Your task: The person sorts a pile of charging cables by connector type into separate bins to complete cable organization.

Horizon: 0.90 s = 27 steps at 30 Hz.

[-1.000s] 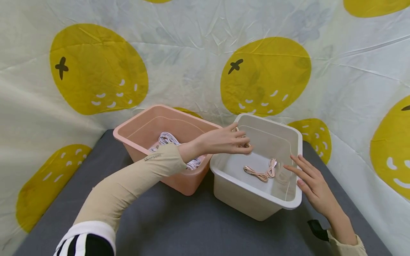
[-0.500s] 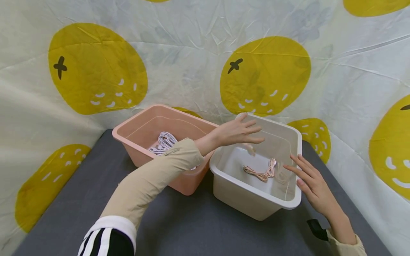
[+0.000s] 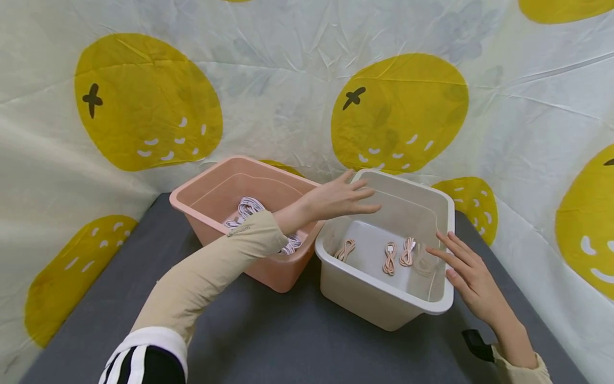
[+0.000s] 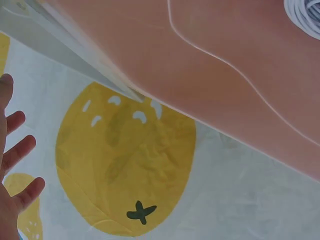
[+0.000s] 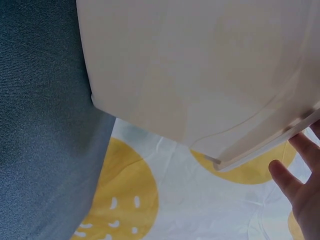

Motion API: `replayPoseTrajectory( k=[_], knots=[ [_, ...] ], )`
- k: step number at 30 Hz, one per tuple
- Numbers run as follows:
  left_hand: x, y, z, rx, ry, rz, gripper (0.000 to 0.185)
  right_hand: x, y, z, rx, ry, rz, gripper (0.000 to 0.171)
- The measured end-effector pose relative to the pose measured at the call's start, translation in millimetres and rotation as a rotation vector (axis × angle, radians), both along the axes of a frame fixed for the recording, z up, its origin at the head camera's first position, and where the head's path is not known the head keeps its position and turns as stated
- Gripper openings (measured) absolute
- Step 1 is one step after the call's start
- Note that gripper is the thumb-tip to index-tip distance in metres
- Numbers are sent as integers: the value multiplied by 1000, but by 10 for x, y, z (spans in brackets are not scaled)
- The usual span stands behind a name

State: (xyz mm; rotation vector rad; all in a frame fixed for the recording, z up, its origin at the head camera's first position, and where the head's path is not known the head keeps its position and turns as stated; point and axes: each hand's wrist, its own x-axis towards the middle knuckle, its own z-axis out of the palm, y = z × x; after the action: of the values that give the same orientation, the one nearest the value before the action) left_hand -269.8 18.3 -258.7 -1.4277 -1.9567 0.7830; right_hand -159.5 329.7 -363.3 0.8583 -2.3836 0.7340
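My left hand is held over the left rim of the white bin, fingers spread, with nothing in it. Its fingers also show at the left edge of the left wrist view. On the white bin's floor lie three coiled beige cables: one at the left wall, one in the middle, and one with a pale plug at the right. My right hand rests its extended fingertips on the bin's right rim. Bundled white cables lie in the pink bin, partly hidden behind my left sleeve.
Both bins stand side by side on a dark grey cloth-covered table, the pink one at left with its corner close against the white one. A white curtain with yellow fruit prints hangs right behind them. My left forearm crosses the pink bin's front.
My left hand had fingers curled round a beige cable, then spread and let it drop into the white bin. The hand has since drawn back left. My right hand has stayed put.
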Motion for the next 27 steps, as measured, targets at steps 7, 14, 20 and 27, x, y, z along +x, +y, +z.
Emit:
replayPoseTrajectory(
  k=[7, 14, 20, 27],
  knots=[
    [92, -130, 49, 26, 2, -1, 41, 13, 16, -2, -1, -33, -15, 37],
    [200, -328, 73, 109, -8, -1, 38, 48, 13, 3, 0, -116, -67, 38],
    [315, -592, 32, 214, -33, -3, 32, 61, 9, 0, 11, -73, -81, 36],
    [419, -931, -10, 346, -98, -11, 29, 91, 41, 0, 19, -32, -117, 42]
  ],
)
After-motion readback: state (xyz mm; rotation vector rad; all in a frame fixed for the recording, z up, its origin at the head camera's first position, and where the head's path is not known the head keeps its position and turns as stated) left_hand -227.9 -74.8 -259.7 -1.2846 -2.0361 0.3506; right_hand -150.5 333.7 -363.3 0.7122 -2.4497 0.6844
